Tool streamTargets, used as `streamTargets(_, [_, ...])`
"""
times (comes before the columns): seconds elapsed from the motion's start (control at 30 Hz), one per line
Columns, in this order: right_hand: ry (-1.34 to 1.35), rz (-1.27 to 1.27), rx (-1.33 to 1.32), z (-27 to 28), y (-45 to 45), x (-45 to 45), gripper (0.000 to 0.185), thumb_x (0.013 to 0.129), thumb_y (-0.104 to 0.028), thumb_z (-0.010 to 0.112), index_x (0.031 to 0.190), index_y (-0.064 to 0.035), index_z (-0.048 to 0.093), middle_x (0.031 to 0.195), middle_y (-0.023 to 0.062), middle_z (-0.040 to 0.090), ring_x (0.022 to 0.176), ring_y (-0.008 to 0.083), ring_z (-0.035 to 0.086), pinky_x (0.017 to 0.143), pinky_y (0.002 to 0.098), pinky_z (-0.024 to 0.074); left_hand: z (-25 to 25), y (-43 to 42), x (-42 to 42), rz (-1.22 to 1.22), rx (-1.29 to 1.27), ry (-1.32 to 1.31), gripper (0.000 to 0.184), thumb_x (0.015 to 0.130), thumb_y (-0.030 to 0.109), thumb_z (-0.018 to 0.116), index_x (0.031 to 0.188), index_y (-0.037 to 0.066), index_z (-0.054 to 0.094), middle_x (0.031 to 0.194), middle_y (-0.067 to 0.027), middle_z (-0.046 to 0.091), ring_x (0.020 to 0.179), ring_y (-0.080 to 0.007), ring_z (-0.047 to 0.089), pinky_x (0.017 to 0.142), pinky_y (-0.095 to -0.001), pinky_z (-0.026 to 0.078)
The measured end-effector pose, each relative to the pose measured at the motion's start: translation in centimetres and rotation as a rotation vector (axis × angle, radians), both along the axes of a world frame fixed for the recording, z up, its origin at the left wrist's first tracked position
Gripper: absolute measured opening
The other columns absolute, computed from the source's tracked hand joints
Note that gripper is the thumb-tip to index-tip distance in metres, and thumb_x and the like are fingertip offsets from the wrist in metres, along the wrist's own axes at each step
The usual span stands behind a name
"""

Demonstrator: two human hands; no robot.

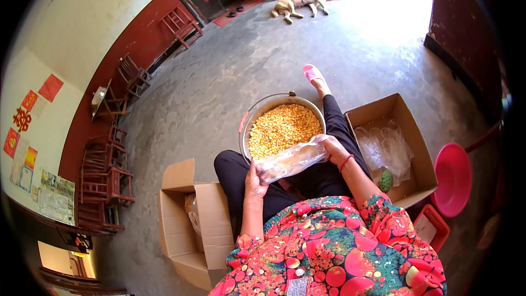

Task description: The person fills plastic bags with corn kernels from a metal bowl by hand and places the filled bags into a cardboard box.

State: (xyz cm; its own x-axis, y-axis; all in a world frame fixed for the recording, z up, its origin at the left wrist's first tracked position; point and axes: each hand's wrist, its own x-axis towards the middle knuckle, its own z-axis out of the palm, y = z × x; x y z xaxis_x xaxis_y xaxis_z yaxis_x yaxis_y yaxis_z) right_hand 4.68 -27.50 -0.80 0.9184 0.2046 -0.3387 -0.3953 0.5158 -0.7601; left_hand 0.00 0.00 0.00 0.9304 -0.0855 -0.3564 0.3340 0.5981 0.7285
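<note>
A clear plastic bag (pixel 293 161) is stretched between my two hands over my lap, along the near rim of a metal bucket (pixel 298 100). My left hand (pixel 255 183) grips the bag's left end, and my right hand (pixel 334 151), with a red band at the wrist, grips its right end. The bag looks crumpled; I cannot make out whether anything is inside it. Yellow corn kernels (pixel 285 126) fill the bucket, which stands between my legs. Its wire handle leans to the far left side.
An open cardboard box (pixel 216 219) at left contains a bag with yellowish contents (pixel 193 211). Another box (pixel 412 137) at right holds clear plastic bags (pixel 386 151) and a green bumpy object (pixel 385 181). Beyond it are a pink basin (pixel 453 178) and red container (pixel 438 225). A dog (pixel 304 3) lies ahead.
</note>
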Motion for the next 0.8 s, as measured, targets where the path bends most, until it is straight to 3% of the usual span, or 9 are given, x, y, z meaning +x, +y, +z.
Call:
streamTargets(0.17, [-0.024,0.114,-0.156,0.4,-1.3,0.1,0.016,0.077,-0.015,0.048,0.071,-0.0054,0.059,0.06,0.0009,0.054,0.052,0.0104,0.05,0.047,0.0227,0.038,2.8,-3.1,-0.8,0.057,-0.098,0.106,0.05,0.072,0.055,0.051,0.092,0.009,0.05,0.064,0.0039,0.049,0.048,-0.0052,0.041,0.037,-0.0161,0.032])
streamTargets(0.2, [-0.023,0.083,-0.141,0.2,-1.3,-0.2,0.016,0.076,-0.016,0.048,0.072,-0.0052,0.059,0.06,0.0012,0.054,0.051,0.0107,0.049,0.047,0.0234,0.0385,2.9,-3.4,-1.3,-0.02,-0.114,0.049,0.056,0.071,0.054,0.052,0.098,0.006,0.049,0.074,0.0016,0.053,0.056,-0.0069,0.047,0.045,-0.0174,0.039])
streamTargets(0.3, [0.0,0.036,-0.086,-0.2,-0.7,0.4,0.015,0.076,-0.016,0.049,0.074,-0.0047,0.058,0.062,0.0024,0.054,0.051,0.0116,0.05,0.047,0.0245,0.0403,3.5,-4.0,-1.5,-0.188,0.183,-0.164,0.039,0.077,0.028,0.057,0.104,0.002,0.046,0.09,-0.0047,0.056,0.068,-0.0121,0.054,0.061,-0.0224,0.045])
streamTargets(0.33, [0.0,0.038,-0.083,-0.3,-0.6,0.3,0.015,0.076,-0.016,0.049,0.074,-0.0047,0.058,0.062,0.0024,0.054,0.051,0.0116,0.05,0.047,0.0245,0.0403,3.4,-4.1,-1.5,-0.187,0.187,-0.164,0.039,0.077,0.028,0.057,0.104,0.002,0.046,0.09,-0.0047,0.056,0.068,-0.0121,0.054,0.061,-0.0224,0.045])
streamTargets(0.43, [0.004,0.006,-0.083,0.4,-0.3,-0.2,0.015,0.075,-0.016,0.05,0.076,-0.0037,0.059,0.064,0.004,0.056,0.054,0.0126,0.053,0.05,0.0253,0.0426,3.1,-3.7,-1.4,-0.126,0.286,-0.097,0.025,0.079,0.017,0.054,0.098,0.001,0.05,0.083,-0.0038,0.056,0.065,-0.0111,0.053,0.059,-0.0224,0.045])
streamTargets(0.5, [0.027,0.011,-0.062,1.1,-0.4,-0.4,0.016,0.074,-0.016,0.052,0.078,-0.0027,0.06,0.069,0.0057,0.058,0.057,0.0133,0.055,0.053,0.025,0.0438,3.0,-2.8,-1.0,-0.102,0.228,-0.023,0.019,0.08,0.019,0.052,0.089,0.001,0.054,0.072,-0.0011,0.055,0.056,-0.0088,0.051,0.047,-0.0199,0.042])
streamTargets(0.53, [0.028,0.015,-0.067,1.1,-0.4,-0.4,0.016,0.074,-0.016,0.052,0.078,-0.0027,0.06,0.069,0.0057,0.058,0.057,0.0133,0.055,0.053,0.025,0.0438,3.1,-3.6,-1.0,0.015,0.259,-0.012,0.02,0.082,0.024,0.049,0.08,0.005,0.055,0.063,0.0011,0.05,0.045,-0.0065,0.045,0.034,-0.0177,0.033])
streamTargets(0.77, [-0.083,0.1,-0.15,-0.2,0.1,-0.3,0.016,0.074,-0.014,0.053,0.082,-0.0014,0.06,0.074,0.0056,0.06,0.061,0.0125,0.056,0.057,0.0235,0.044,5.1,-2.3,-0.5,0.097,-0.106,0.086,0.022,0.081,0.027,0.047,0.074,0.008,0.055,0.063,0.0027,0.051,0.044,-0.0053,0.042,0.032,-0.0162,0.028])
streamTargets(0.8, [-0.111,0.089,-0.158,-0.3,0.2,-0.3,0.016,0.075,-0.013,0.052,0.082,-0.0014,0.06,0.074,0.0054,0.06,0.062,0.0123,0.056,0.057,0.0235,0.0441,5.4,-3.0,0.0,0.23,-0.058,0.15,0.017,0.078,0.024,0.05,0.076,0.008,0.055,0.064,0.0026,0.051,0.044,-0.0062,0.043,0.03,-0.0166,0.028])
